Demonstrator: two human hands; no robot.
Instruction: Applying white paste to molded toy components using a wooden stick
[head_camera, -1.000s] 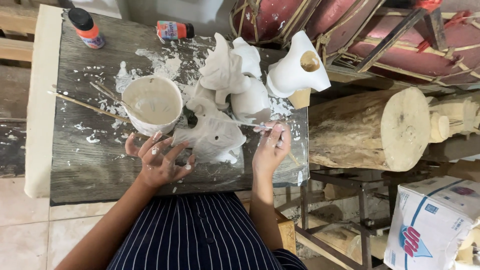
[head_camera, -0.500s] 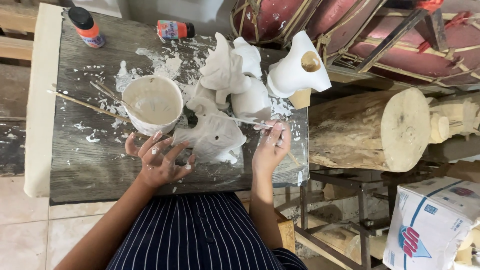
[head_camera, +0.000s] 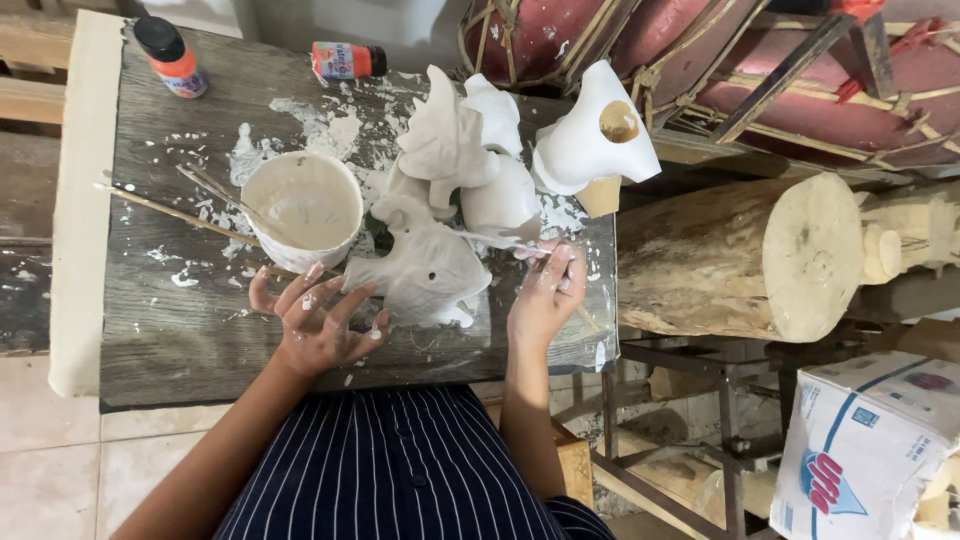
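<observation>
Little has shifted since a second ago: left hand (head_camera: 318, 325) stays spread, fingertips at the white fish-shaped figurine (head_camera: 425, 275) lying on the dark worktable (head_camera: 170, 330); right hand (head_camera: 545, 295) pinches a thin brush (head_camera: 490, 240) (tip on the figurine), beside the paint-smeared bowl (head_camera: 303, 210).

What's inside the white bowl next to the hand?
The white bowl holds pale, creamy white paint or paste coating its walls, and thin sticks lean in over its rim. Its bottom is covered by the paste.
</observation>
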